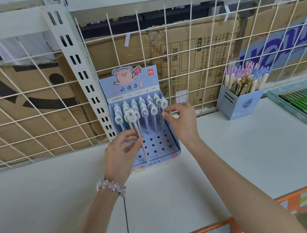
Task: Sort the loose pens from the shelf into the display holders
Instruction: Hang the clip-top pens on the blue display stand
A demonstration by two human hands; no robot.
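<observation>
Currently the left hand pinches 1 pen between thumb and fingers, low on the barrel, over the front rows of the display holder. The pen's tip hangs near the open holes in the holder's perforated base; I cannot tell whether it has entered one. Its broad oval cap points up and sits among the caps of the pens already standing in the back rows.

The right hand is at the holder's right side, fingertips pinched on the shaft of a second pen just under its cap. That grip is narrow and light.

Handling judgement: these pens look light, slim and stiff, with smooth plastic barrels that could slip in a loose pinch. The oversized cap makes each one top-heavy, so a hold just below the middle of the barrel should steer the tip best. The caps look like the delicate part; I would not squeeze them or knock the neighbours.

The holder is cardboard, standing on the white shelf against the wire grid. It looks light enough to slide if pushed. Several front holes are unfilled. A blue pen cup stands well to the right.
</observation>
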